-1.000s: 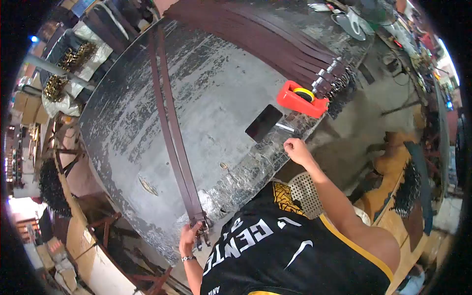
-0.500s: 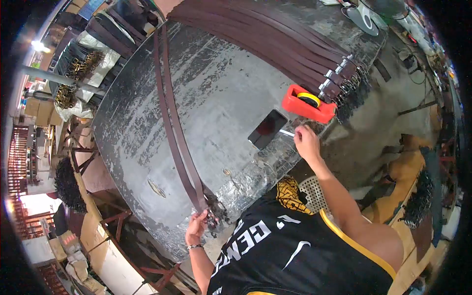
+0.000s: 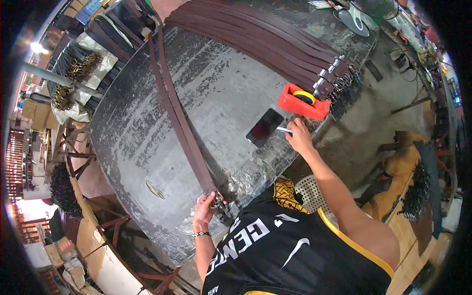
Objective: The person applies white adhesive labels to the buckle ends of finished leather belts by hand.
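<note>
Shifted toward the phone since half a second earlier, along with the left hand, are the near ends of two dark brown straps on a scuffed grey table; the gap between the straps has narrowed. Long, flat and smooth, the pair lies side by side, closing up toward the worker, with small dark metal fittings at the near end. Their long axis runs from the table's far left edge, slanting rightward to the near edge, fittings pointing at the worker's jersey. The left hand pinches the straps beside those fittings, thumb on top, most of the length stretching away beyond the grip. Well apart to the right, the right hand has its fingers drawn together at a slim white stick beside the phone; whether they grip it cannot be told. A red tape dispenser sits nearby.
</note>
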Motion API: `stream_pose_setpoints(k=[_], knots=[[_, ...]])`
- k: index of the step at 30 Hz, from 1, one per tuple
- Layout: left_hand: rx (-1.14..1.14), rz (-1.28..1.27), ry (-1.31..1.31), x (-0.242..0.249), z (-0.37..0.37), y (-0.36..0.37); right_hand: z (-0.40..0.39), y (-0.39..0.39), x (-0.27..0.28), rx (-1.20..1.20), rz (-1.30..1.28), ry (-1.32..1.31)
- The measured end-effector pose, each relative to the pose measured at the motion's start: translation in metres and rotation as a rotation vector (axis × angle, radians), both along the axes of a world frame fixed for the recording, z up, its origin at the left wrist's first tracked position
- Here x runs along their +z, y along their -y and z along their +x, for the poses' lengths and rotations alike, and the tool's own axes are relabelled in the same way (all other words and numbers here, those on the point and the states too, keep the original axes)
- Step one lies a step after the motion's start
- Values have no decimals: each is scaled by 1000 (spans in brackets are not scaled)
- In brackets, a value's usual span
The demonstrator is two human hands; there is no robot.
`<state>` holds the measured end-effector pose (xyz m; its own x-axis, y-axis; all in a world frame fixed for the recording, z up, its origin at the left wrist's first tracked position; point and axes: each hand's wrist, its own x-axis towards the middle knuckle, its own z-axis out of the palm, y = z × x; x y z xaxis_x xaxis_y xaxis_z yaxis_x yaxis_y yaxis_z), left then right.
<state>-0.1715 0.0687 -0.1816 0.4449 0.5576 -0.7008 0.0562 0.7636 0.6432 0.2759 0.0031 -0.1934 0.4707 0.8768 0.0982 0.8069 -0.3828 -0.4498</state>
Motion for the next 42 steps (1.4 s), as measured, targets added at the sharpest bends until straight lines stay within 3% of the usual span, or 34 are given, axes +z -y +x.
stream_pose_setpoints(k=[2,5,9,10,12,15,19,21,28,32,37,42], knots=[[-104,56,-90,-6,-4,5,0,1,-1,21,6,19],[-8,-45,-36,-2,-5,4,2,5,0,31,23,18],[-315,301,-577,11,-17,-7,3,13,12,38,4,-8],[-283,319,-609,14,-16,-8,5,17,13,45,27,4],[-261,363,-578,1,-25,-9,9,24,11,62,73,24],[-148,349,-508,3,-27,-9,15,30,6,-48,33,-325],[153,245,-351,12,-20,-2,21,36,-15,-135,197,-936],[281,277,-253,28,-10,0,14,33,14,-213,170,-1191],[396,234,-36,57,26,8,-5,4,31,-92,79,-1391],[431,244,-86,68,40,15,-41,-34,25,109,-43,-1352],[414,264,-58,79,49,16,-98,-61,34,262,-133,-1482],[386,255,-143,69,46,11,-160,-61,50,196,-180,-1541]])
